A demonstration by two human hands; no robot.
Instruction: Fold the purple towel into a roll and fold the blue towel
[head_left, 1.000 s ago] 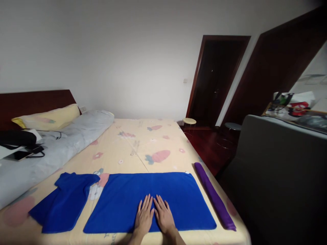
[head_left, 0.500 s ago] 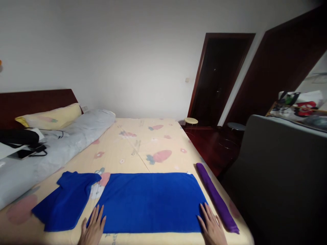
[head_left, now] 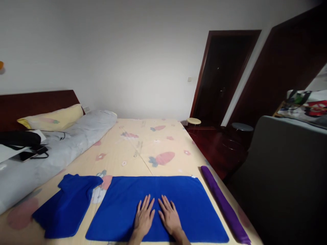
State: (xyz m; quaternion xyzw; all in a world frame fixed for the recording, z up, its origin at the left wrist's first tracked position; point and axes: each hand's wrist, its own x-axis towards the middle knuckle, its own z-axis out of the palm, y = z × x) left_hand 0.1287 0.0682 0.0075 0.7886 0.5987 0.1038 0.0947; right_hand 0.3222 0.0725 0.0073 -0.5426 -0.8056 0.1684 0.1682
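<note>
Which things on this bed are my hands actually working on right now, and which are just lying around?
In hand:
- spread blue towel, flat under both palms
- left hand and right hand, side by side on it

Lying about:
- crumpled blue towel, to the left
- purple roll, at the bed's right edge
- grey bolster
- yellow pillow
- phone

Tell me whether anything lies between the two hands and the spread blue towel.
Nothing does. The left hand and right hand lie flat, side by side, directly on the blue towel. The purple roll lies off to its right.
</note>
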